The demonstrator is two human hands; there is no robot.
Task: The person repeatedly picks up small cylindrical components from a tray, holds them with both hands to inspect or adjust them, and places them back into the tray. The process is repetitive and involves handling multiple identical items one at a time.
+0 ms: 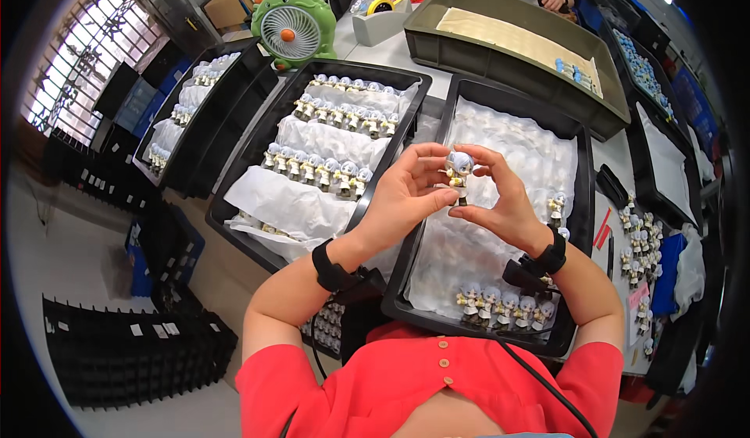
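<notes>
Between both hands, above a black tray, I hold a small figurine (459, 174) upright; it has pale lilac hair and a white and yellow outfit. My left hand (418, 182) pinches it from the left side, thumb near its base. My right hand (500, 192) closes on it from the right, fingers at the head and thumb near the base. Under my hands the black tray (584, 203) is lined with white padded sheeting. A row of similar figurines (508, 309) lies along its near edge, and a single figurine (555, 207) lies beside my right wrist.
Another black tray (226, 196) at left holds rows of figurines between white sheets. Beyond stand a green animal-shaped fan (293, 32), a tape dispenser (380, 22) and an olive bin (516, 67). Loose figurines (642, 243) lie at right. Across the table a person's hand (555, 1) shows.
</notes>
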